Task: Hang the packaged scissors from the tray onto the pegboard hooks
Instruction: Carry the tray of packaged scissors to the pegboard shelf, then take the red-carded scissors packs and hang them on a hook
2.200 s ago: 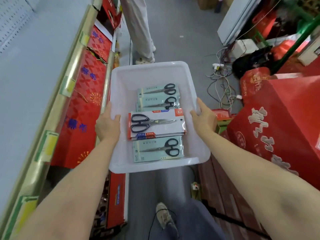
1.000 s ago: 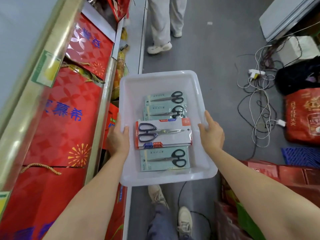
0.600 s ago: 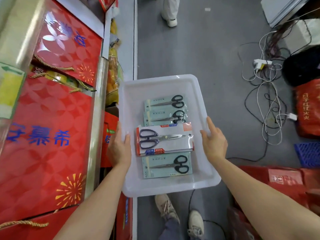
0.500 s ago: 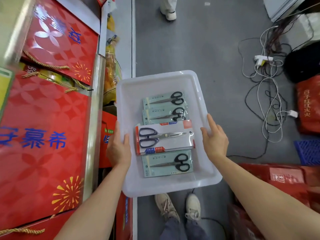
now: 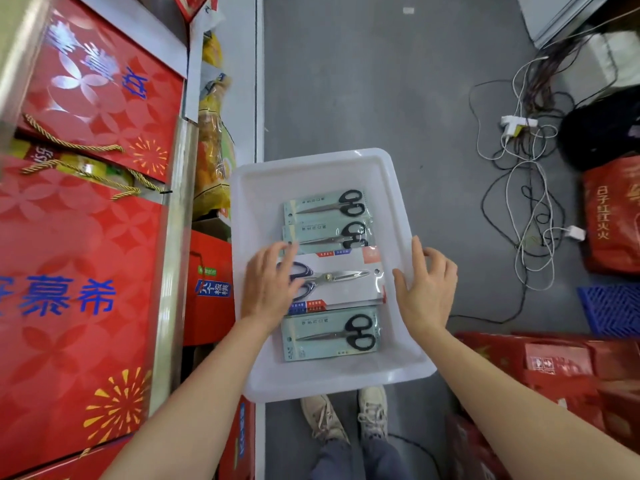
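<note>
A white plastic tray (image 5: 311, 161) sits low in front of me, above my shoes. It holds three teal scissors packs, two overlapping at the far end (image 5: 322, 206) (image 5: 322, 235) and one nearest me (image 5: 329, 337). A white-carded scissors pack (image 5: 346, 282) lies across the middle. My left hand (image 5: 268, 289) is inside the tray, its straight fingers resting on that white pack's left end over the scissor handles. My right hand (image 5: 426, 289) is at the tray's right rim, fingers spread, thumb on the inner side. No pegboard or hooks are in view.
Red gift boxes (image 5: 86, 237) fill the shelf along the left, right beside the tray. Tangled cables and a power strip (image 5: 526, 202) lie on the grey floor to the right, with a red bag (image 5: 613, 216), a blue crate (image 5: 613, 306) and red boxes (image 5: 554, 375).
The tray has come down toward the floor. My left hand has left the tray's left rim and moved onto the white scissors pack. My right hand's fingers have loosened at the right rim.
</note>
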`<state>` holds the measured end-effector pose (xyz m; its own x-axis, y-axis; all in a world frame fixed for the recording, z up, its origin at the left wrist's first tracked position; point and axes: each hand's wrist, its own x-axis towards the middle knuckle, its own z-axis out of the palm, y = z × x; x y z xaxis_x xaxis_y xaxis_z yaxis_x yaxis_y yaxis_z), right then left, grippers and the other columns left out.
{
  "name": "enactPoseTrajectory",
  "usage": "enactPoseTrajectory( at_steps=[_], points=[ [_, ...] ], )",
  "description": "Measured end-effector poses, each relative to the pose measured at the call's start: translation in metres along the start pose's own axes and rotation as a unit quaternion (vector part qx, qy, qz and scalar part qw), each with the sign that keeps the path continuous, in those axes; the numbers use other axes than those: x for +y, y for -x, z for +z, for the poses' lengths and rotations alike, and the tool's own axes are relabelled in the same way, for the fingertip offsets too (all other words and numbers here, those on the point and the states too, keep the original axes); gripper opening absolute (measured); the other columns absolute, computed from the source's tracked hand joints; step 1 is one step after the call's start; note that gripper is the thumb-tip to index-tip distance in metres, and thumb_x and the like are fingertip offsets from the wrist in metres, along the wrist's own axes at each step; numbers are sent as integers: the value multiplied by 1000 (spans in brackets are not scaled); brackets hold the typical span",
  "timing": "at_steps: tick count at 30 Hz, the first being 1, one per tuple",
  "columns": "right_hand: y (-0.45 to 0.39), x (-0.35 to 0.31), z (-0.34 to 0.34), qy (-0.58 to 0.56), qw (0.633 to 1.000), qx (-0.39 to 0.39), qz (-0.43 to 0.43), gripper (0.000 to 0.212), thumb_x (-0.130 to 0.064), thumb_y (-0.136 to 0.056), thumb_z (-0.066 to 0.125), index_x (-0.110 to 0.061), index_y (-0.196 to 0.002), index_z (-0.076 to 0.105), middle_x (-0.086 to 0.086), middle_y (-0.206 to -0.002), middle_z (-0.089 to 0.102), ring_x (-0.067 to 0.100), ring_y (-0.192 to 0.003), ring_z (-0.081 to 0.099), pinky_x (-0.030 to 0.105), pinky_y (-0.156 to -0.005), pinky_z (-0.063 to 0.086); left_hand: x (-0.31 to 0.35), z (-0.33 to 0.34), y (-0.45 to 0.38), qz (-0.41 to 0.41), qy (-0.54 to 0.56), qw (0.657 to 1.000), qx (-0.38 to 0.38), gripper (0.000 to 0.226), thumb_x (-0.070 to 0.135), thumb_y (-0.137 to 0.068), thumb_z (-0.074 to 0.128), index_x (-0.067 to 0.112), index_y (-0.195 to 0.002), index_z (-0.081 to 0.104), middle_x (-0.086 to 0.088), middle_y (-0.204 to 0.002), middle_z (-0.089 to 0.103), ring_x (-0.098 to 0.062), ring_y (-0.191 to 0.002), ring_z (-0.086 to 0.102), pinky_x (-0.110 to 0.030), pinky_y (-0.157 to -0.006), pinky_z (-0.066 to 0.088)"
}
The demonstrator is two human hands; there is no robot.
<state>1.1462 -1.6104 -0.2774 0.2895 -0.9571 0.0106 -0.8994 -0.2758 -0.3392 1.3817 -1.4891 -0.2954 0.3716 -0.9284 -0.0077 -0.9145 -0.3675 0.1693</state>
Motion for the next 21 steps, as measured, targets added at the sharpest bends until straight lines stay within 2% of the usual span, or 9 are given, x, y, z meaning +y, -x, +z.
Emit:
enactPoseTrajectory(
  at_steps=[2, 3, 6, 9, 11, 14, 17, 19, 21],
  points=[
    [9, 0, 3, 11, 999, 31, -32, 60, -26, -85, 69, -10, -139, 47, 15, -124, 53, 35, -111, 44, 45, -90, 40, 15, 9, -22, 53, 12, 986, -161, 93, 50, -79, 72, 16, -152, 26, -6, -152, 34, -27, -139, 34, -40, -117, 25],
    [14, 0, 5, 9, 999, 28, -38, 61, -26, -84, 70, -10, -138, 48, 15, -125, 53, 35, -112, 44, 45, -91, 40, 20, 14, -31, 57, 2, 975, -215, 101, 53, -76, 74, 16, -154, 21, -5, -155, 30, -26, -142, 29, -41, -118, 20],
    [21, -1, 5, -1, 999, 22, -39, 62, -24, -83, 72, -10, -138, 48, 13, -127, 52, 33, -112, 45, 44, -91, 42, 27, 28, -53, 72, -75, 957, -271, 112, 59, -66, 79, 14, -152, 22, -9, -151, 33, -29, -138, 33, -42, -117, 23],
    [19, 2, 4, -8, 999, 26, -41, 62, -21, -82, 73, -10, -137, 48, 12, -127, 52, 32, -111, 45, 44, -92, 43, 27, 32, -63, 78, -121, 955, -258, 106, 61, -61, 81, 16, -143, 33, -8, -134, 43, -27, -122, 40, -39, -107, 32],
    [18, 3, 3, -11, 999, 28, -45, 60, -20, -81, 73, -9, -136, 50, 13, -127, 53, 32, -111, 44, 44, -92, 44, 26, 31, -65, 79, -108, 961, -240, 99, 62, -59, 82, 16, -135, 39, -6, -125, 45, -25, -114, 41, -37, -101, 36],
    [19, 3, 4, 0, 999, 22, -48, 59, -20, -81, 73, -10, -135, 51, 12, -128, 52, 31, -114, 41, 45, -95, 42, 20, 26, -64, 23, 4, 970, -243, 74, 57, -68, 79, 16, -120, 45, -2, -120, 52, -23, -106, 51, -36, -90, 46],
    [23, -1, 6, 30, 997, 33, -61, 55, -20, -82, 71, -10, -133, 53, 13, -128, 54, 35, -123, 41, 46, -102, 32, 9, 9, -63, -28, 72, 969, -234, 41, 51, -84, 67, 21, -108, 54, -4, -110, 67, -28, -95, 62, -37, -77, 51],
    [32, -12, 9, 14, 995, 50, -84, 49, -16, -82, 70, -9, -129, 58, 12, -121, 58, 34, -116, 45, 43, -99, 33, -1, -8, -59, -74, 138, 970, -185, 27, 45, -86, 67, 23, -100, 60, -5, -99, 72, -29, -87, 64, -36, -71, 51],
    [43, -29, 16, -33, 997, 18, -66, 46, -12, -82, 70, -8, -126, 60, 10, -113, 61, 31, -103, 51, 40, -91, 41, -11, -23, -55, -123, 212, 961, -124, 20, 39, -84, 71, 22, -95, 67, -6, -90, 72, -28, -81, 63, -35, -65, 46]
  ],
)
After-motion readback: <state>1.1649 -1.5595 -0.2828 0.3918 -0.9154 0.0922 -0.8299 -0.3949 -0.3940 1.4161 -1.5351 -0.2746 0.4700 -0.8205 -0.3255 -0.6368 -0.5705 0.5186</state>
